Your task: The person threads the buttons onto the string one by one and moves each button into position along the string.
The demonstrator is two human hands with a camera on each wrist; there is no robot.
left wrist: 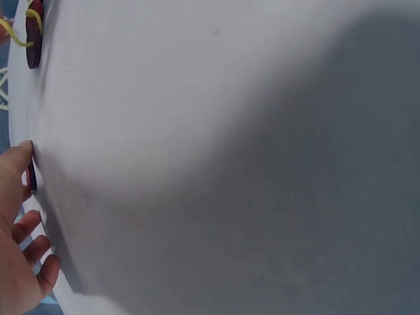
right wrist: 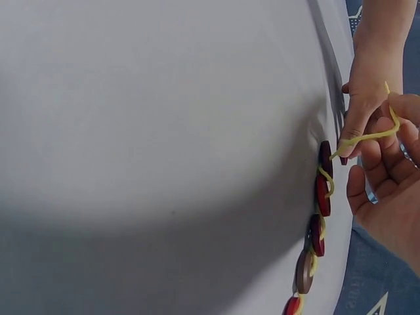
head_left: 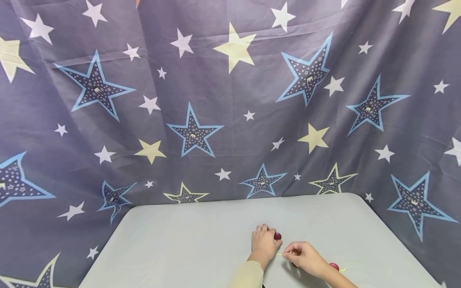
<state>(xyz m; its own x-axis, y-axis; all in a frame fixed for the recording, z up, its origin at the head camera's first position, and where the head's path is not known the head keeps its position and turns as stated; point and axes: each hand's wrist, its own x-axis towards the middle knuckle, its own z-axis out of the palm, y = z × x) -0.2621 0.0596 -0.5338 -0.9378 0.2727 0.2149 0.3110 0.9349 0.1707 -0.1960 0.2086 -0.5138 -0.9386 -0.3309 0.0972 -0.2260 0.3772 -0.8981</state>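
My left hand (head_left: pixel 263 242) rests on the table, its thumb and forefinger at the edges of a dark red round button (head_left: pixel 277 236). In the left wrist view this button (left wrist: pixel 31 177) shows edge-on between thumb and finger. My right hand (head_left: pixel 304 259) is just to its right, thumb and fingertips pinching a thin yellow cord (head_left: pixel 279 255). The cord (right wrist: pixel 371 136) bends up through the fingers to a free tip in the right wrist view. From there it runs down to a row of red, dark red and brown buttons (right wrist: pixel 324 197) strung on it.
Under the right forearm a red button (head_left: pixel 334 266) shows, with a short yellow cord end beside it. The pale grey table (head_left: pixel 180 240) has rounded far corners. Behind it hangs a star-patterned cloth (head_left: pixel 230 120).
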